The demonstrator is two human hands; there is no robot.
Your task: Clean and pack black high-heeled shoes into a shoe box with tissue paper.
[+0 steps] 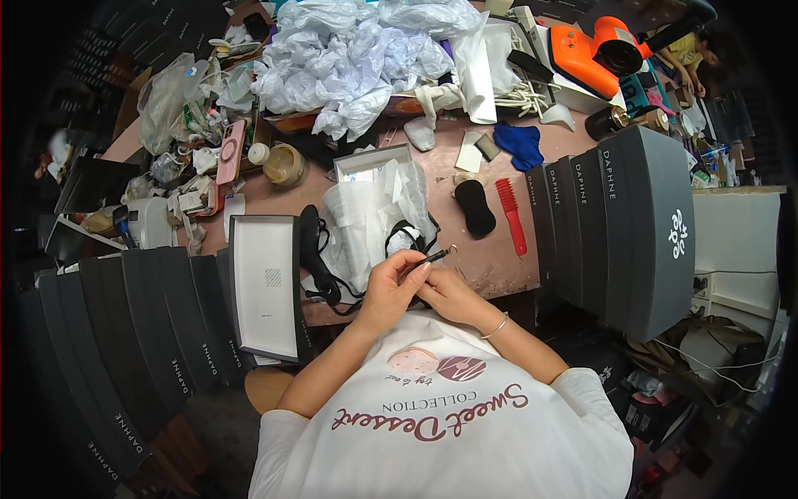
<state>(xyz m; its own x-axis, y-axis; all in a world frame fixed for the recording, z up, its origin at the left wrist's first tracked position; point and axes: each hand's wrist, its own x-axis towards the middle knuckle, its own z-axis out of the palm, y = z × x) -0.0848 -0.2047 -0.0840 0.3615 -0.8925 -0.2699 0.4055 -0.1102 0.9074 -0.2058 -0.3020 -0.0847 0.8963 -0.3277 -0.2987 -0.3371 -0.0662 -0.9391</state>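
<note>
My left hand (391, 287) is closed in a pinch around a narrow black strap (435, 256) with a small metal loop at its tip, held just past the table's near edge. Pressed up against it, my right hand (450, 295) is closed too; its fingertips are hidden and what they hold does not show. Right beyond the hands, a black strappy sandal (409, 229) lies partly wrapped in white tissue paper (353, 220), by an open shoebox (374, 158). To the left rests another black sandal (316, 258), its thin straps trailing toward my left wrist.
An open box lid (264, 283) and a row of dark shoeboxes (158, 308) stand at left; more dark boxes (615, 233) stand at right. A red brush (510, 216), black pad (475, 209), blue cloth (519, 145) and jar (284, 165) lie beyond. Crumpled tissue (349, 58) fills the back.
</note>
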